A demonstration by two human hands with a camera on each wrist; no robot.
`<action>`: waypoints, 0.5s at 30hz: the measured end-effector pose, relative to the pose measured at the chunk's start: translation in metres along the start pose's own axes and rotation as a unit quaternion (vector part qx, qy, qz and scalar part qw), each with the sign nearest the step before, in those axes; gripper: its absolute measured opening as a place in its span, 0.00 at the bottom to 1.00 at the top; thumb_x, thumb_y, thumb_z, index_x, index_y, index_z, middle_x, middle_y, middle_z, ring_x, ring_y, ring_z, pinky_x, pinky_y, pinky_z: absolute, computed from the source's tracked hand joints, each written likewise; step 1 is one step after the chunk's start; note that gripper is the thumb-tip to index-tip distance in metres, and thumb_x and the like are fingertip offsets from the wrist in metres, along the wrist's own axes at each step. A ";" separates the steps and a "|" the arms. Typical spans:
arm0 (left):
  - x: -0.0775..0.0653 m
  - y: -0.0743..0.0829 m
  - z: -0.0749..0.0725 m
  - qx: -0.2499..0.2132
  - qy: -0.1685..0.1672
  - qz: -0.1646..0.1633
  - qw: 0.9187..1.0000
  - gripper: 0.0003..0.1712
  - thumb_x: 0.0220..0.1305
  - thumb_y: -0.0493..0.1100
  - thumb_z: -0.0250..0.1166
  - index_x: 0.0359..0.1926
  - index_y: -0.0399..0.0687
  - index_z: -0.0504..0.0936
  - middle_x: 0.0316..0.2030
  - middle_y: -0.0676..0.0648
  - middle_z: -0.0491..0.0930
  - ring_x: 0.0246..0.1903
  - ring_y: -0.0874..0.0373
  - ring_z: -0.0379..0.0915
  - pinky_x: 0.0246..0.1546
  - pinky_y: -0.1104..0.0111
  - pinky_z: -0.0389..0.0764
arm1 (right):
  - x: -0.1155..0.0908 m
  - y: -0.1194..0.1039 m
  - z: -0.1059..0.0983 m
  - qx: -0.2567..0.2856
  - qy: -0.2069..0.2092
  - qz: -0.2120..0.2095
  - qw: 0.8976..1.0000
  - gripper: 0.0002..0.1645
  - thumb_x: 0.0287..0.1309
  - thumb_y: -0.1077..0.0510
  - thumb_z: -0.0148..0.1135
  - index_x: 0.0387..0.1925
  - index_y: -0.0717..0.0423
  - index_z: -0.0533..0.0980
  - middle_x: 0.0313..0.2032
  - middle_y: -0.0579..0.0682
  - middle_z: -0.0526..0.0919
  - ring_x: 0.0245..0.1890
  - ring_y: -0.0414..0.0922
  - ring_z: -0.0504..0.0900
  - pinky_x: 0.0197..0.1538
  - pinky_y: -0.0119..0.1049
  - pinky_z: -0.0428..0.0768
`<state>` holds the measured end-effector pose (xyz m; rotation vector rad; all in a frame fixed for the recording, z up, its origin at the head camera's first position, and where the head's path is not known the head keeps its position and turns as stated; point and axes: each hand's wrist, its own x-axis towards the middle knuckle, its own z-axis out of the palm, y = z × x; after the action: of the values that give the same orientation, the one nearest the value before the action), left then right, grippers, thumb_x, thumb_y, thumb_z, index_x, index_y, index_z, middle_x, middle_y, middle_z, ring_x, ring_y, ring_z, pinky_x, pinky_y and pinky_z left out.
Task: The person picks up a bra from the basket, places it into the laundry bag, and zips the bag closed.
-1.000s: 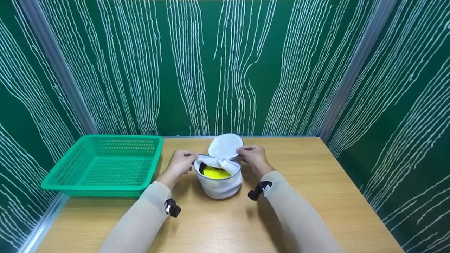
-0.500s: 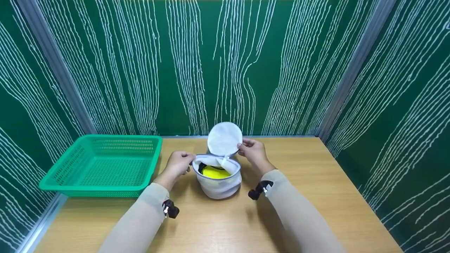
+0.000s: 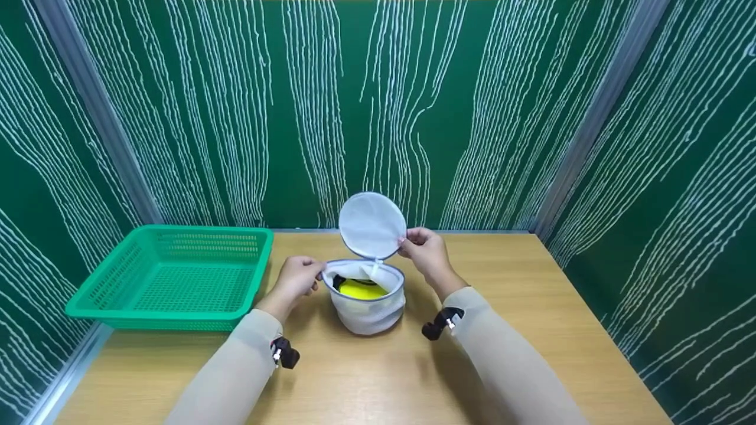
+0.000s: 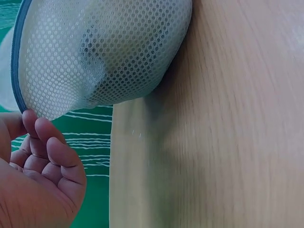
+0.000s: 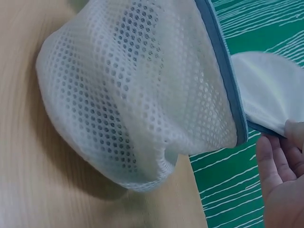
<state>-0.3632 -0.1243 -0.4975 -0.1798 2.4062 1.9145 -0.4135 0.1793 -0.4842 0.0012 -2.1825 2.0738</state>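
A white mesh laundry bag (image 3: 369,316) with a grey-blue rim stands on the table, its round lid (image 3: 372,225) raised at the back. Inside lies something bright yellow (image 3: 361,289) with black parts; its kind is not clear. My left hand (image 3: 295,278) pinches the rim at the bag's left side, seen also in the left wrist view, where the hand (image 4: 42,166) meets the rim edge. With thumb and fingers my right hand (image 3: 428,255) pinches the lid's right edge; the right wrist view shows that hand (image 5: 285,166) at the lid's border.
To the left on the wooden table (image 3: 508,319) sits a green perforated plastic basket (image 3: 171,316). Green panels (image 3: 378,147) with white wavy lines enclose the back and both sides, with grey posts at the corners.
My right hand has lifted the lid, which now stands higher and more upright, leaning slightly left. The left hand has stayed at the rim, shifting barely leftward.
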 end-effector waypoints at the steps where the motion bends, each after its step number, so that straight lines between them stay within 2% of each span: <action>1: 0.000 0.000 0.000 0.000 0.000 0.000 1.000 0.12 0.81 0.41 0.66 0.45 0.36 0.90 0.28 0.50 0.80 0.24 0.59 0.74 0.22 0.74 0.71 | -0.001 -0.001 -0.001 -0.008 -0.004 -0.006 1.000 0.06 0.74 0.69 0.71 0.49 0.65 0.86 0.41 0.53 0.89 0.39 0.42 0.91 0.51 0.35 0.94; 4: 0.000 -0.001 0.001 0.003 0.000 0.000 1.000 0.12 0.81 0.42 0.66 0.43 0.38 0.90 0.28 0.50 0.80 0.24 0.59 0.75 0.23 0.73 0.72 | -0.005 0.000 -0.005 -0.051 -0.020 -0.028 0.998 0.05 0.74 0.67 0.72 0.48 0.64 0.86 0.44 0.55 0.91 0.43 0.43 0.90 0.51 0.34 0.93; 8: -0.001 -0.002 0.002 0.010 0.006 -0.007 1.000 0.13 0.81 0.44 0.67 0.41 0.40 0.90 0.28 0.51 0.80 0.26 0.57 0.75 0.24 0.72 0.73 | -0.013 0.003 -0.009 -0.122 -0.047 -0.058 0.990 0.05 0.73 0.66 0.74 0.47 0.61 0.88 0.47 0.55 0.93 0.48 0.45 0.90 0.55 0.34 0.92; 12: -0.001 -0.004 0.002 0.011 0.018 -0.011 1.000 0.13 0.79 0.44 0.66 0.37 0.42 0.89 0.28 0.51 0.80 0.26 0.56 0.75 0.24 0.72 0.73 | -0.020 0.006 -0.012 -0.149 -0.077 -0.082 0.982 0.04 0.72 0.67 0.75 0.46 0.62 0.88 0.46 0.57 0.93 0.50 0.49 0.91 0.60 0.40 0.91; 15: -0.001 -0.004 0.004 -0.001 0.019 -0.005 1.000 0.13 0.78 0.42 0.66 0.35 0.40 0.88 0.26 0.51 0.81 0.24 0.58 0.76 0.23 0.73 0.73 | -0.024 0.007 -0.014 -0.168 -0.094 -0.088 0.977 0.03 0.72 0.67 0.74 0.43 0.59 0.87 0.45 0.55 0.94 0.52 0.50 0.91 0.64 0.46 0.91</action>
<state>-0.3620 -0.1215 -0.5021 -0.2294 2.4215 1.9267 -0.3892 0.1914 -0.4932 0.3567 -2.5132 1.6510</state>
